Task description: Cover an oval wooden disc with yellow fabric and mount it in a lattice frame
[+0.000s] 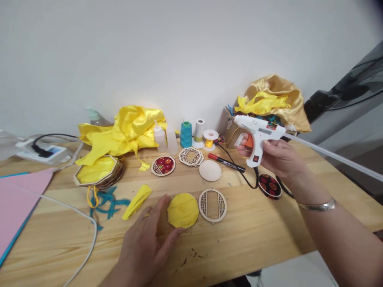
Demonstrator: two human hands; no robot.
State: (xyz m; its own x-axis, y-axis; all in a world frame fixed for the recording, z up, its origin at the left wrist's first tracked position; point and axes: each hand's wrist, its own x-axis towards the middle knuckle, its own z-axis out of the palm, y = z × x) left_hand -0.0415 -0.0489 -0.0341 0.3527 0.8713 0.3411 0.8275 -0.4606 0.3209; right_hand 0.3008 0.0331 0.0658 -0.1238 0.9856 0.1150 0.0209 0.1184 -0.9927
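Observation:
My right hand (277, 157) is closed around the grip of a white hot glue gun (257, 133), held above the table with its nozzle pointing left and a clear glue stick (335, 156) trailing out the back. My left hand (146, 243) lies open and flat on the wooden table (254, 235), fingertips touching the edge of a round yellow fabric disc (182, 210). Just right of the disc lies a round wooden lattice frame (212, 205).
Farther back lie a plain wooden disc (210, 170), another lattice frame (191, 156), a red patterned disc (163, 165), a red-capped marker (226, 162), thread spools (186, 134) and glue bottles (160, 136). Yellow satin (125, 129) is heaped at the left, pink paper (18, 199) at the far left.

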